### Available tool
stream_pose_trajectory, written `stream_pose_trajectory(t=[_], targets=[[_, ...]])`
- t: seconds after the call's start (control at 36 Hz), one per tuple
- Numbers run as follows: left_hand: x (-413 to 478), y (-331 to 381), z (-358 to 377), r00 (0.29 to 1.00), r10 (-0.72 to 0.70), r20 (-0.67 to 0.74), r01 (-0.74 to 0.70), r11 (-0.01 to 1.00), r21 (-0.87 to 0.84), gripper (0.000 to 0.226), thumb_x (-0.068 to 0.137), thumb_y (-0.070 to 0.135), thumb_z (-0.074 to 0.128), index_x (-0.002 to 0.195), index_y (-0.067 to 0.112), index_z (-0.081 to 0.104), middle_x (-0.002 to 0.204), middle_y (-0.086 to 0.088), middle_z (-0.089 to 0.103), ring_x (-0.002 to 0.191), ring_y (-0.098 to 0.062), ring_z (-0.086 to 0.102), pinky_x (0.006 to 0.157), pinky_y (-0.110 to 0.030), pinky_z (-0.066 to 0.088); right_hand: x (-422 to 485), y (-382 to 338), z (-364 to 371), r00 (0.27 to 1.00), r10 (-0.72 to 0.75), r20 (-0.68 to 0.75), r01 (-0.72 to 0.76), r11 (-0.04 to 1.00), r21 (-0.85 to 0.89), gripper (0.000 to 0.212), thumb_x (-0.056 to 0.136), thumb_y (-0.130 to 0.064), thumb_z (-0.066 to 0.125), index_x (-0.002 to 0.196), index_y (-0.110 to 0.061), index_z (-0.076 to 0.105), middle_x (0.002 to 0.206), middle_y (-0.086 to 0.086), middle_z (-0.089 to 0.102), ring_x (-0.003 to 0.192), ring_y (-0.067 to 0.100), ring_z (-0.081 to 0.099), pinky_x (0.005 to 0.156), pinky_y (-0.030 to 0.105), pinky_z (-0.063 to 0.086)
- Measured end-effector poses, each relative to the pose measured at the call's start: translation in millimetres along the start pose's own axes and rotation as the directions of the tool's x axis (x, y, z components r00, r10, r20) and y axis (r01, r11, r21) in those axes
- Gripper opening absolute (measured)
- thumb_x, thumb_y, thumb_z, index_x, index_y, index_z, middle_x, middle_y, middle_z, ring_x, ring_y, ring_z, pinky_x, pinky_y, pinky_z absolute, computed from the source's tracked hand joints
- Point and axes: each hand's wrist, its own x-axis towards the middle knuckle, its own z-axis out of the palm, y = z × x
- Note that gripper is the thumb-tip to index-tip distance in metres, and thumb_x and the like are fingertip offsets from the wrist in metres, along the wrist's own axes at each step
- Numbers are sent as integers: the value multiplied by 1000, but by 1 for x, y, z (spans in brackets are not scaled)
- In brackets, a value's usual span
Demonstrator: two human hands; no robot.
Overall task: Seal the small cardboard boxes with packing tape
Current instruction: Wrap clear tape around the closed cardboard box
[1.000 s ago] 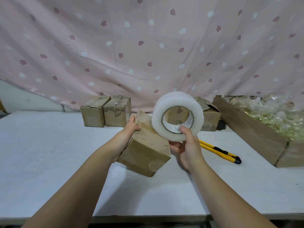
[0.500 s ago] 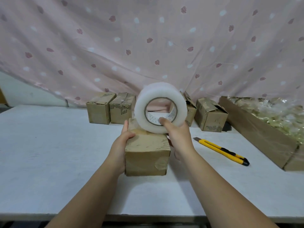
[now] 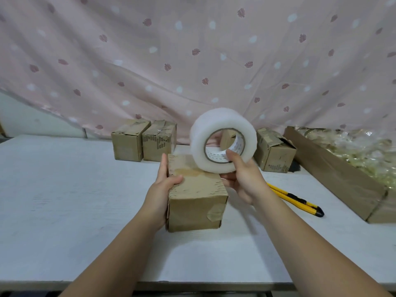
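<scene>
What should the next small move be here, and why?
Probably bring the tape roll down onto the top of the box and stick its free end there. The right hand holds the roll over the box's far right corner, thumb in the core; the left hand steadies the box on the table, thumb over its top edge.

The white table (image 3: 64,200) is loaded with a small cardboard box (image 3: 197,198) at centre, a pair of boxes (image 3: 128,142) back left, an open-flapped box (image 3: 275,152), yellow utility knife (image 3: 293,199) and long carton (image 3: 338,174) right
</scene>
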Motion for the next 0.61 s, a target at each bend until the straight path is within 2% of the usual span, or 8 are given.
stream_pose_trajectory(t=[0.06, 0.11, 0.28, 0.36, 0.42, 0.47, 0.53, 0.61], targets=[[2, -1, -2, 998, 57, 33, -59, 997, 58, 74, 87, 10, 56, 140, 56, 34, 134, 26, 46, 126, -12, 52, 108, -41, 39, -1, 0, -2, 999, 23, 27, -25, 997, 66, 14, 101, -23, 49, 111, -14, 53, 56, -9, 64, 47, 9, 62, 42, 21, 48], [5, -2, -6, 993, 84, 77, -94, 986, 136, 72, 73, 23, 62, 129, 64, 43, 148, 20, 37, 137, -14, 39, 114, -46, 30, 1, 1, -4, 998, 39, 40, -43, 995, 90, 17, 101, -24, 49, 114, -14, 52, 59, -7, 66, 49, 11, 64, 44, 22, 49], [7, -5, -13, 993, 64, 95, -77, 986, 147, 63, 64, 34, 63, 120, 62, 54, 156, 9, 29, 143, -18, 30, 116, -47, 26, 4, -1, -1, 994, 106, 7, -106, 993, 58, 6, 97, -24, 55, 100, -18, 57, 62, -4, 62, 44, 9, 61, 41, 19, 45], [6, -5, -14, 992, 68, 104, -82, 986, 144, 64, 61, 38, 66, 120, 61, 55, 155, 8, 31, 143, -18, 30, 116, -48, 26, 5, 4, 1, 990, 140, -30, -138, 989, 62, 12, 92, -29, 62, 102, -21, 61, 76, -3, 67, 55, 8, 67, 47, 20, 48], [6, -6, -14, 992, 72, 105, -87, 986, 139, 65, 59, 40, 66, 120, 61, 55, 155, 8, 31, 143, -18, 30, 116, -47, 27, 5, 9, 5, 989, 145, -40, -142, 988, 68, 27, 86, -37, 70, 108, -24, 63, 92, -3, 72, 78, 12, 71, 61, 26, 54], [6, -6, -14, 992, 78, 102, -92, 985, 143, 63, 62, 37, 65, 119, 63, 54, 155, 9, 30, 142, -17, 31, 115, -47, 28, 4, 12, 10, 991, 135, -16, -134, 988, 72, 60, 66, -54, 81, 116, -26, 64, 106, -2, 73, 101, 18, 69, 81, 35, 56], [6, -7, -14, 992, 80, 100, -96, 982, 161, 64, 61, 39, 65, 119, 64, 53, 156, 11, 30, 142, -17, 32, 115, -46, 28, 3, 12, 12, 991, 135, 13, -136, 990, 47, 80, 48, -62, 85, 116, -25, 66, 108, -1, 73, 107, 20, 67, 94, 41, 53], [6, -6, -15, 990, 91, 106, -110, 974, 197, 67, 58, 43, 65, 119, 66, 51, 156, 13, 27, 142, -16, 30, 116, -46, 27, 6, 9, 8, 990, 140, 21, -140, 990, 11, 42, 75, -45, 78, 110, -24, 66, 102, -1, 74, 98, 20, 69, 86, 37, 53]])
